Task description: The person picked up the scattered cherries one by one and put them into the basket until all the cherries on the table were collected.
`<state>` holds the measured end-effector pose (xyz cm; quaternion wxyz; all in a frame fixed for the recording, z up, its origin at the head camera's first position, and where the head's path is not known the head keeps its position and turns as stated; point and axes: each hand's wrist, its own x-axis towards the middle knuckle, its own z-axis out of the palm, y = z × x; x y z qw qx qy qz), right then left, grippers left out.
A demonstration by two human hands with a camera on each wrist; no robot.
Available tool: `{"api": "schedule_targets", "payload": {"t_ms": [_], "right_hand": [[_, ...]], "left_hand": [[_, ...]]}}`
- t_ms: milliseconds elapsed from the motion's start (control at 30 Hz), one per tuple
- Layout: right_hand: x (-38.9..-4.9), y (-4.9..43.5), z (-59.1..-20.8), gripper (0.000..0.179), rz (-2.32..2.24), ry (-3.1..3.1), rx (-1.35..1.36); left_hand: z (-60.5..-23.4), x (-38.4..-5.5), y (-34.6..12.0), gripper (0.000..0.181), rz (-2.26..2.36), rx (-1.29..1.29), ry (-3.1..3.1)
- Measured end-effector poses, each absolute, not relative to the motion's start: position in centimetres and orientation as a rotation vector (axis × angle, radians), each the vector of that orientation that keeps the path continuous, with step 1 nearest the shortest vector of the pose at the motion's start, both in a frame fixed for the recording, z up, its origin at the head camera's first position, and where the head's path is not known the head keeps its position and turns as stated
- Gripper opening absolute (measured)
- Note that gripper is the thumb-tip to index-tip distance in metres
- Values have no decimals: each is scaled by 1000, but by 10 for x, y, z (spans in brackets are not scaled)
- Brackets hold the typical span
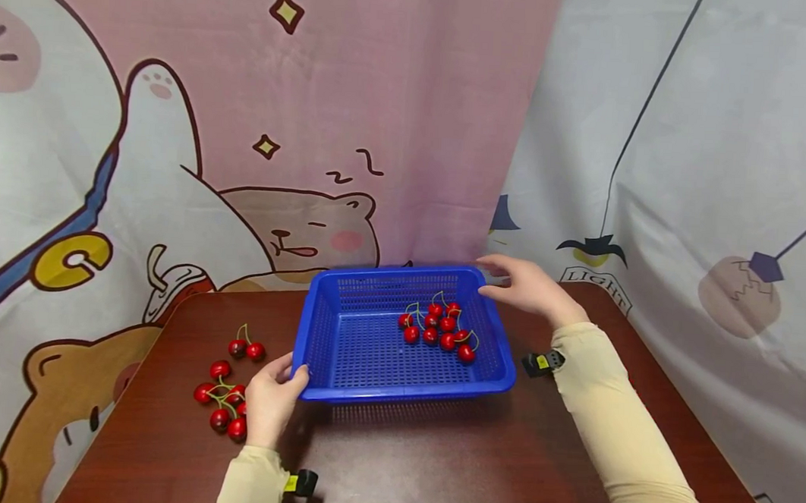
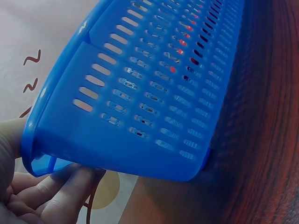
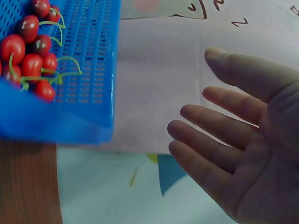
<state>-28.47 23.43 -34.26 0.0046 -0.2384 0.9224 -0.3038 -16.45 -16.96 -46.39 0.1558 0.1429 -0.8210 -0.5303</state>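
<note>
A blue plastic basket (image 1: 405, 394) with slotted walls is at the middle of the table. Several red cherries (image 1: 448, 341) with green stems lie in its right half. My left hand (image 1: 274, 398) grips the rim at the near left corner, thumb on top; in the left wrist view its fingers (image 2: 70, 191) curl under the rim. My right hand (image 1: 531, 288) is beside the far right corner, fingers spread. The right wrist view shows this hand (image 3: 233, 126) apart from the basket, holding nothing. Whether the basket's base touches the table cannot be made out.
More cherries (image 1: 219, 420) lie on the brown table (image 1: 419, 465) left of the basket, some partly behind my left hand. A curtain with cartoon prints (image 1: 409, 130) hangs right behind the table's back edge and along its right side.
</note>
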Motion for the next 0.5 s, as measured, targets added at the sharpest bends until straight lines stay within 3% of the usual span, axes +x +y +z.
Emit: {"api": "schedule_targets", "payload": {"t_ms": [500], "right_hand": [[-247,289,-353,64,-747,3011,-729]], "left_hand": [[-462,-163,-169,39,-1538,398,-2343]]}}
